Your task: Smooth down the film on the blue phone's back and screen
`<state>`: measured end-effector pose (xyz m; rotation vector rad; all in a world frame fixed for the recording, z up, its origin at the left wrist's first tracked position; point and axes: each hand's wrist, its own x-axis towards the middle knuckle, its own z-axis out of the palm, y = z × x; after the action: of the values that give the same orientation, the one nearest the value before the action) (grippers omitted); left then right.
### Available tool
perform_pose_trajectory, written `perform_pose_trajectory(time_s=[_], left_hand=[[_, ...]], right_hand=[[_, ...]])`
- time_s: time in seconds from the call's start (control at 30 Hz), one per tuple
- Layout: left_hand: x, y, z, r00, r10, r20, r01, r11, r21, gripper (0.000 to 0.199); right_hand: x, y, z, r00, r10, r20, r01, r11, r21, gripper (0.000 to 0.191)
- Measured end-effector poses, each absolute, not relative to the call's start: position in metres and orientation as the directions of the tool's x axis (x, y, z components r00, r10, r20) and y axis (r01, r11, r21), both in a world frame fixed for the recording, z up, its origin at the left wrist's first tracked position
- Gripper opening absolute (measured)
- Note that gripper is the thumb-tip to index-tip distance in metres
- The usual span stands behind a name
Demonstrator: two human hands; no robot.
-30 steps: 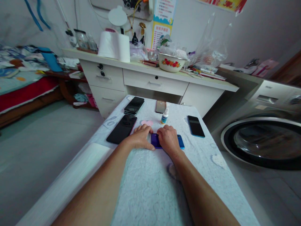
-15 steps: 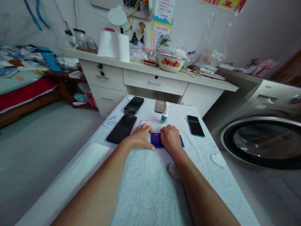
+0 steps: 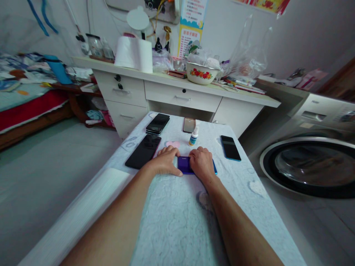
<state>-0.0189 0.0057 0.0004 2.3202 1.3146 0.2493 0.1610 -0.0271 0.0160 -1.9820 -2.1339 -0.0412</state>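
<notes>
A purple-blue smartphone (image 3: 184, 164) lies back-up and crosswise on the cloth-covered table. My left hand (image 3: 166, 162) braces its left end, the thumb at the near corner and the fingers at the far corner. Over the phone's middle, my right hand (image 3: 202, 162) is closed, knuckles up, and presses on the back. Whatever its curled fingers may hold is hidden. Just beyond the hands stands a small white spray bottle (image 3: 193, 136) with a blue and yellow label. A pink shape (image 3: 172, 144) shows on the cloth behind my left hand.
Left of my hands lies a large black-screened device (image 3: 143, 151), with stacked phones (image 3: 158, 123) behind it. Another phone (image 3: 230, 147) rests at the right and a phone-shaped case (image 3: 189, 125) at the far edge. Beyond are a white desk (image 3: 163, 88) and a washing machine (image 3: 305, 122).
My right hand has shifted very slightly over the phone. My left hand and the other things stay where they were.
</notes>
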Motion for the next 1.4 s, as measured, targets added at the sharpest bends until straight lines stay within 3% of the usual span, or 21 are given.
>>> perform_pose_trajectory(time_s=[1.4], left_hand=[[-0.0170, 0.0034, 0.0061, 0.521, 0.849, -0.088, 0.775, -0.427, 0.466, 0.065]], right_hand=[[0.1586, -0.0284, 0.0185, -0.069, 0.986, 0.152, 0.990, 0.087, -0.113, 0.025]])
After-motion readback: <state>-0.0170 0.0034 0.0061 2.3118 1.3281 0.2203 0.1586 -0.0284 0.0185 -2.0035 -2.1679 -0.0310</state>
